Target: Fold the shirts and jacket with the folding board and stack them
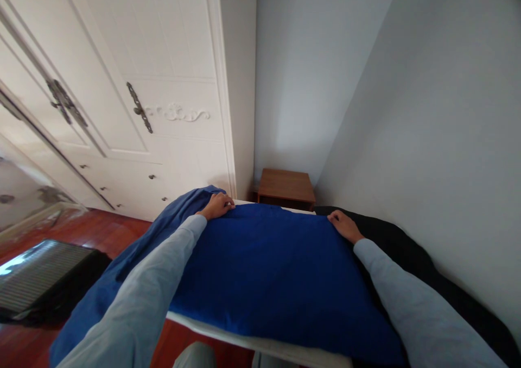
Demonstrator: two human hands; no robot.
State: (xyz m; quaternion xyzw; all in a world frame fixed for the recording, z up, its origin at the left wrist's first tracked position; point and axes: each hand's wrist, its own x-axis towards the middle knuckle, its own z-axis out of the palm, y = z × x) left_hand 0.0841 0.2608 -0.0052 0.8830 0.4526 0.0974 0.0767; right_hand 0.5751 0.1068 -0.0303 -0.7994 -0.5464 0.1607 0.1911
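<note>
A blue cloth (pixel 268 270) lies spread over a pale, flat surface (pixel 244 342), whose edges show at the near and far sides. At the cloth's far left corner my left hand (pixel 217 205) is closed with its fingers curled on the fabric. My right hand (pixel 344 224) pinches the cloth's far right corner. A bunched, duller blue part of fabric (pixel 163 232) hangs down on the left, under and beside my left forearm. Black fabric (pixel 386 235) lies along the right side, behind my right forearm. My fingertips are partly hidden.
A white wardrobe (pixel 183 48) with dark metal handles stands ahead on the left. Beyond the far edge is a small brown wooden stand (pixel 285 184) in the corner. A grey wall (pixel 439 140) closes the right side. A dark ribbed case (pixel 49 281) lies on the red-brown floor.
</note>
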